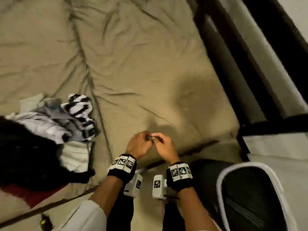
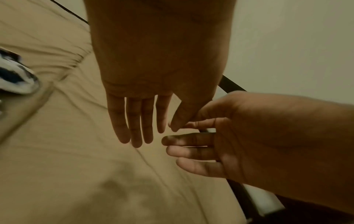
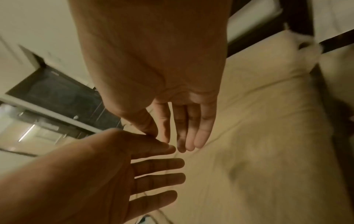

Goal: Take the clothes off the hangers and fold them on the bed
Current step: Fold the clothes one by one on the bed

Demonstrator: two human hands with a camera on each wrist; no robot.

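A heap of clothes (image 1: 50, 124) lies at the left of the beige bed (image 1: 133, 64): grey and white pieces, a black-and-white striped garment (image 1: 80, 105), a black garment (image 1: 25, 155) and a white one (image 1: 75, 157). A corner of the striped garment (image 2: 17, 78) shows in the left wrist view. My left hand (image 1: 140, 144) and right hand (image 1: 164, 145) hover together above the bed's near edge, apart from the heap. Both wrist views show straight fingers and the thumb tips touching: left hand (image 2: 153, 91), right hand (image 3: 172, 91). Neither hand holds cloth. No hanger is plainly visible.
A black bed frame (image 1: 250, 80) runs along the right side of the mattress. A black mesh basket with a white rim (image 1: 250, 197) stands at the lower right, beside my right forearm. Bare wrinkled sheet spreads beyond my hands.
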